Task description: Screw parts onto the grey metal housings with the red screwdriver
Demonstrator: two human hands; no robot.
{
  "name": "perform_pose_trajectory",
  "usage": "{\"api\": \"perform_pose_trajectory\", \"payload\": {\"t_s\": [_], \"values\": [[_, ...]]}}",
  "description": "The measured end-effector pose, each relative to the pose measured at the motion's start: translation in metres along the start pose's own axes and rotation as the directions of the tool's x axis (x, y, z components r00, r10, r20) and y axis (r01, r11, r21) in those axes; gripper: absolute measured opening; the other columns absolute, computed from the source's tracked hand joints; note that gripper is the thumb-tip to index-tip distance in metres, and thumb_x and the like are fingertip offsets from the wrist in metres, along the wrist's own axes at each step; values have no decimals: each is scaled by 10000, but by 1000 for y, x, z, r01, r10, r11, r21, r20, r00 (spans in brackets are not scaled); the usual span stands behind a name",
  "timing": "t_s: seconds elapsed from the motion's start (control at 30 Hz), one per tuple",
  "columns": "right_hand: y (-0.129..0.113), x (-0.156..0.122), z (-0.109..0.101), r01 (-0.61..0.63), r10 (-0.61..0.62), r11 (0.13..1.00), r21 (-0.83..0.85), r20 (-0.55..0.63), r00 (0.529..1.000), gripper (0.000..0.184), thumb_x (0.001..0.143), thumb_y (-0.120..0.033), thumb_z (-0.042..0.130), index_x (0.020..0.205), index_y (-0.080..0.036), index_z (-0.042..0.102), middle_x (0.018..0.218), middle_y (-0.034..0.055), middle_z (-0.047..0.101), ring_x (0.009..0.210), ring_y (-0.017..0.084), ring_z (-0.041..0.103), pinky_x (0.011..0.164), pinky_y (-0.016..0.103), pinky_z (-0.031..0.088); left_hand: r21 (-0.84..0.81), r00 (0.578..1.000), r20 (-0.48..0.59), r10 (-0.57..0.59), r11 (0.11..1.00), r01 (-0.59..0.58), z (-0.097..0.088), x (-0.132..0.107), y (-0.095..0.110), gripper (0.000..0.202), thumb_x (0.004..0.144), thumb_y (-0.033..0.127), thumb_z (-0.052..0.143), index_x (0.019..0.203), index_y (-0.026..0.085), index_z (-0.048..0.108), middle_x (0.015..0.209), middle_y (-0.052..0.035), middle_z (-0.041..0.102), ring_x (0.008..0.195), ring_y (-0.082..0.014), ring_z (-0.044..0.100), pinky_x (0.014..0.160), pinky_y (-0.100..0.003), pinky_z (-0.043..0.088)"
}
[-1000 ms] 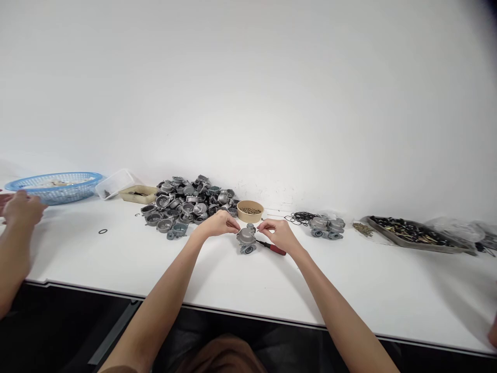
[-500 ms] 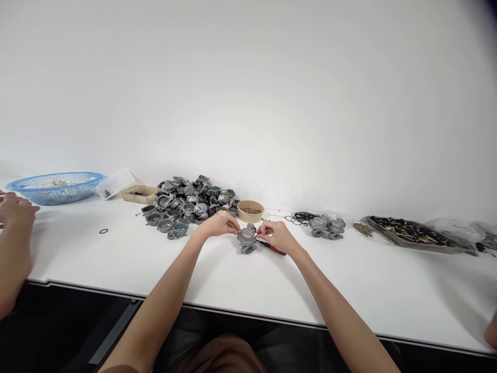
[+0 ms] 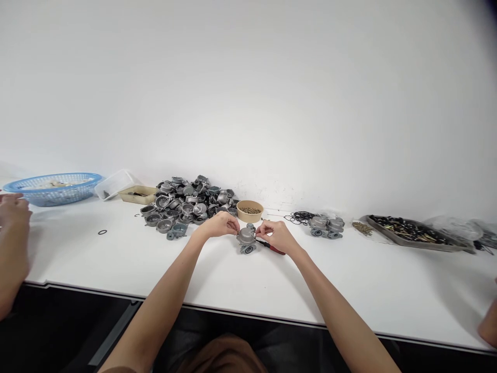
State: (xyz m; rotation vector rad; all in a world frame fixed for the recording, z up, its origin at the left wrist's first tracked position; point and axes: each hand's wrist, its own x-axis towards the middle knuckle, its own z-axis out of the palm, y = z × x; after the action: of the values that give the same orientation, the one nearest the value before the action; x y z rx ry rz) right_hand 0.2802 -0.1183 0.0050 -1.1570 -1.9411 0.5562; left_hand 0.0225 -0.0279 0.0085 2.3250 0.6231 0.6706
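A grey metal carburetor (image 3: 247, 239) stands on the white table in front of me, its rounded bowl facing up and a round port toward me. At its left edge my left hand (image 3: 222, 224) is closed, thumb and forefinger pinching what looks like a small brass-coloured screw. My right hand (image 3: 275, 233) pinches a similar tiny screw against the right side of the bowl; both pieces are mostly covered by fingertips. Under the right hand lies a screwdriver with a red and black handle (image 3: 276, 250), its tip pointing at the carburetor.
Behind my left hand rises a heap of carburetor bodies (image 3: 186, 202). A tan bowl of small brass-coloured parts (image 3: 249, 212) stands beside it. Two carburetors (image 3: 326, 228), black rings (image 3: 301, 217) and a tray of parts (image 3: 411, 233) are rightward. At far left are a blue basket (image 3: 54, 190) and another person's hand (image 3: 13, 217).
Both my hands stay at the carburetor, with only slight finger movement. The other person's hand at the left has shifted a little further left; the hand at the right edge shows more.
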Motion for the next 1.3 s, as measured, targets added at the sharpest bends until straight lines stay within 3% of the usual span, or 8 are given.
{"api": "perform_pose_trajectory", "payload": {"t_s": [0.43,0.63,0.8,1.03,1.13,1.23,1.3], "values": [[2,1,6,-36,37,999,33,-2,999,270,791,-358,708,651,-219,523,802,42,725,869,241,743,781,330,597,101,1000,-11,14,995,-13,-1,0,1,137,790,202,696,856,197,816,845,-45,784,783,-207,717,728,-257,539],[4,2,7,-5,5,1000,-23,-8,1000,276,795,-387,708,657,-201,558,759,34,701,743,200,710,739,328,589,92,1000,-17,-1,996,2,1,2,1,129,782,185,709,873,188,799,849,-36,777,798,-198,717,723,-245,533],[5,2,7,15,-15,1000,-21,-5,1000,245,793,-348,714,665,-198,569,770,35,695,758,202,705,735,331,587,59,999,-22,-30,998,31,3,3,-1,154,769,171,715,913,184,772,871,-36,776,848,-208,728,758,-256,546],[4,2,6,60,-59,997,-54,25,998,110,804,-311,715,780,-204,700,841,42,723,769,190,687,776,342,595,14,999,0,-42,999,42,4,2,-3,233,771,168,706,999,195,743,916,-41,775,885,-214,731,802,-281,557],[2,2,5,51,-49,998,-48,29,998,130,809,-332,720,801,-202,716,856,47,729,777,191,692,778,340,596,25,997,51,-50,999,49,3,1,-2,426,740,213,768,1162,230,709,1099,-52,747,965,-228,714,820,-292,551],[3,3,1,33,-33,999,-31,-10,999,167,818,-364,717,863,-203,722,898,50,739,797,191,700,798,342,593,92,989,121,-78,994,68,4,0,2,806,646,321,884,1386,322,566,1346,-49,636,1062,-248,680,862,-304,536],[6,3,-6,17,-20,999,-50,-63,998,192,830,-388,702,874,-201,715,901,50,740,795,191,698,797,341,588,175,987,134,-92,982,68,9,-1,6,922,635,442,898,1455,373,481,1431,-37,571,1112,-262,657,929,-328,510]]}}
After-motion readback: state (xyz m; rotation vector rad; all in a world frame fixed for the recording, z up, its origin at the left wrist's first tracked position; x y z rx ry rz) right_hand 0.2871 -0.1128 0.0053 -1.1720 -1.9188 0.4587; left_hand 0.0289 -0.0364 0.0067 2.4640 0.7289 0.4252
